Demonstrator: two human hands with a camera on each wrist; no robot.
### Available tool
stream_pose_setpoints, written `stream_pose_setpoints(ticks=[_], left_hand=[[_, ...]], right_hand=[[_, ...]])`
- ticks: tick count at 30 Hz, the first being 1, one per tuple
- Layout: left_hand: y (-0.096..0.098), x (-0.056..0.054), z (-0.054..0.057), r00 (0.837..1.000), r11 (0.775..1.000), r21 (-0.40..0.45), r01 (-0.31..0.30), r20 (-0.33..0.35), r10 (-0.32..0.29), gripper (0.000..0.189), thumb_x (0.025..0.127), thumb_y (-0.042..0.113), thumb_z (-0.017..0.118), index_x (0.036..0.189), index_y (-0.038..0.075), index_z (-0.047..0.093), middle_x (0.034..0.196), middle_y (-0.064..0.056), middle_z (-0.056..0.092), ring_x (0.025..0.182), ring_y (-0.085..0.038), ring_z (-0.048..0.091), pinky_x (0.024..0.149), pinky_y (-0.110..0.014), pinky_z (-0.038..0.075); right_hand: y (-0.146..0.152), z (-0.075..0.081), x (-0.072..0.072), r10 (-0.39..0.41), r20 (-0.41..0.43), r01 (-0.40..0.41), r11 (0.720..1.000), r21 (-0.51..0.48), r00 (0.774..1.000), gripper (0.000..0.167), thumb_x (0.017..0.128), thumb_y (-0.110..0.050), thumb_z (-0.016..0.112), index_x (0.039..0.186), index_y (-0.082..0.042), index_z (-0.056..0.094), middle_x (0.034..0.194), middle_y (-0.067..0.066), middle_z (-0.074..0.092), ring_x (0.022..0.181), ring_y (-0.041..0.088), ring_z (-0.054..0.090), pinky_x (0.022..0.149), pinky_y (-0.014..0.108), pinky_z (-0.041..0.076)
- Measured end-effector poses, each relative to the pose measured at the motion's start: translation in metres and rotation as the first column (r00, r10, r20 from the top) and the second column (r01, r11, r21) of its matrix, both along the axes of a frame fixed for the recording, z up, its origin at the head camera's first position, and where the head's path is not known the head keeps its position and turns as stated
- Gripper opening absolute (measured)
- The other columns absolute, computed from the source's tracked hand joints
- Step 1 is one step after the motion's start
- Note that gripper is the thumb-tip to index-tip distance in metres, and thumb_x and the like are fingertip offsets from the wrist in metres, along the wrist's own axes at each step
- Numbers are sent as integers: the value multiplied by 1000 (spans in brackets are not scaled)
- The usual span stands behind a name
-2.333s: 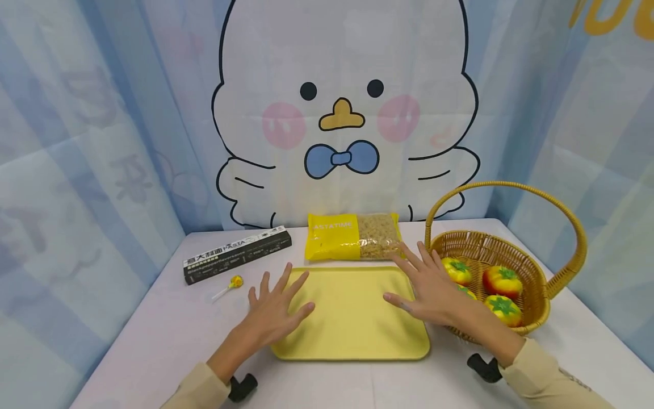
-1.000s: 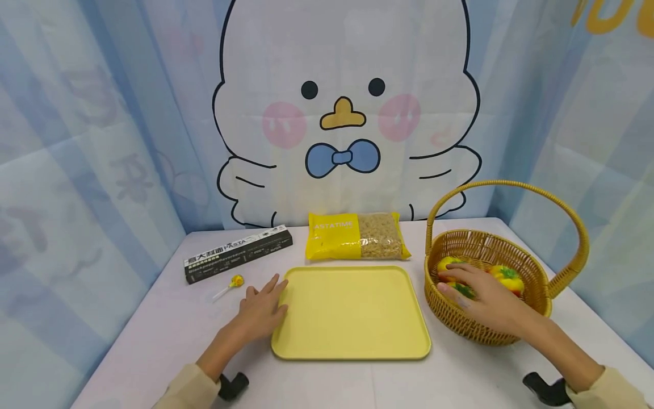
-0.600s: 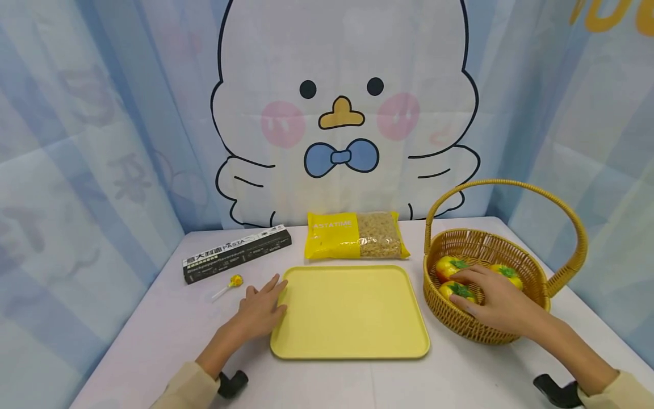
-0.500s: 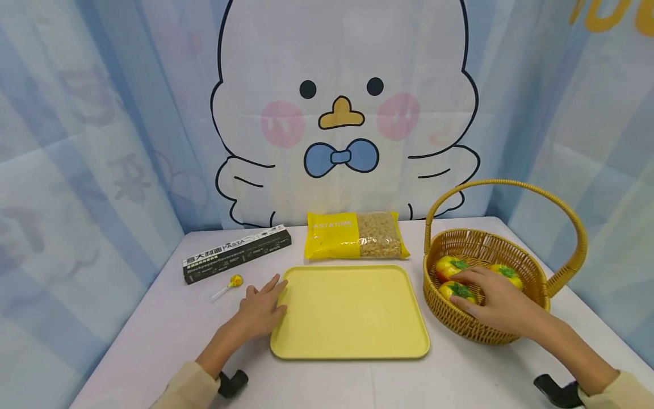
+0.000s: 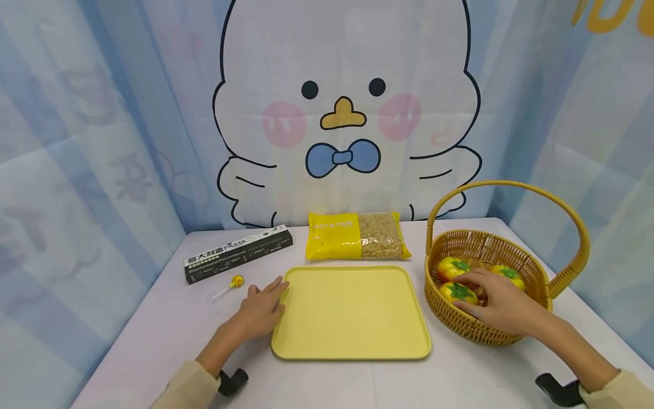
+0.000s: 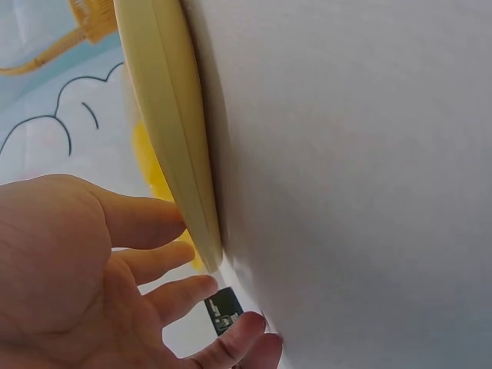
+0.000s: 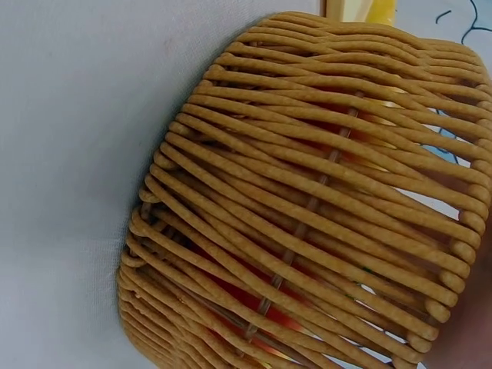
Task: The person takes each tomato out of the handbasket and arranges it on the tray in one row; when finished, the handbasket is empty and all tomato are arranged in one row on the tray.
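My left hand lies at the left edge of a yellow tray. In the left wrist view its thumb touches the tray's rim, with the fingers loosely extended. My right hand reaches into a wicker basket at the right. Its thumb and fingers curl about a yellow tomato with a green star-shaped top. Two more yellow-red tomatoes, one behind it and one to the right, show around the hand. The right wrist view shows mainly the basket's woven wall, which hides the fingers.
A yellow pasta bag lies behind the tray. At the left are a black pasta box and a lollipop. The basket's tall handle arches over it. Curtains surround the white table.
My left hand has drawn back from above the tray to its left edge. The right hand has moved right and down into the basket, then stayed nearly still at the front-left tomato.
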State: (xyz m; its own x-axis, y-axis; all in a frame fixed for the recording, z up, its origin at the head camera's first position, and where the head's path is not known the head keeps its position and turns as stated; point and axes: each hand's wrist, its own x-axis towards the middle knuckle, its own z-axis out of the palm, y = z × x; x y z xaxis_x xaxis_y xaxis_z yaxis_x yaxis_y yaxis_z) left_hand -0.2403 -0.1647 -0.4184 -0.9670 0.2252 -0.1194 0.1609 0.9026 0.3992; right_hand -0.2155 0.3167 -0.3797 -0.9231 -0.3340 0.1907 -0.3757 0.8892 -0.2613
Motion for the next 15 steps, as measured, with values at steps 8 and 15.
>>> stream_pose_setpoints(ticks=[8, 15], left_hand=[[-1, -1, 1, 1000, 1000, -10, 3, 8, -2, 57, 107, 17, 56, 162, 12, 43, 175, -13, 32, 107, -30, 41, 81, -41, 35], [-1, -3, 0, 1000, 999, -34, -2, 14, 2, 55, 108, 19, 56, 161, 12, 45, 174, -13, 34, 108, -30, 41, 80, -41, 37]], right_hand=[[2, -1, -2, 3, -2, -3, 1000, 16, 1000, 52, 87, -38, 88, 127, -7, 73, 113, 7, 73, 96, 19, 67, 83, 45, 60], [2, -1, -4, 1, 43, -1, 1000, -14, 999, 52, 88, -34, 87, 127, -4, 72, 113, 9, 74, 97, 23, 70, 82, 44, 62]])
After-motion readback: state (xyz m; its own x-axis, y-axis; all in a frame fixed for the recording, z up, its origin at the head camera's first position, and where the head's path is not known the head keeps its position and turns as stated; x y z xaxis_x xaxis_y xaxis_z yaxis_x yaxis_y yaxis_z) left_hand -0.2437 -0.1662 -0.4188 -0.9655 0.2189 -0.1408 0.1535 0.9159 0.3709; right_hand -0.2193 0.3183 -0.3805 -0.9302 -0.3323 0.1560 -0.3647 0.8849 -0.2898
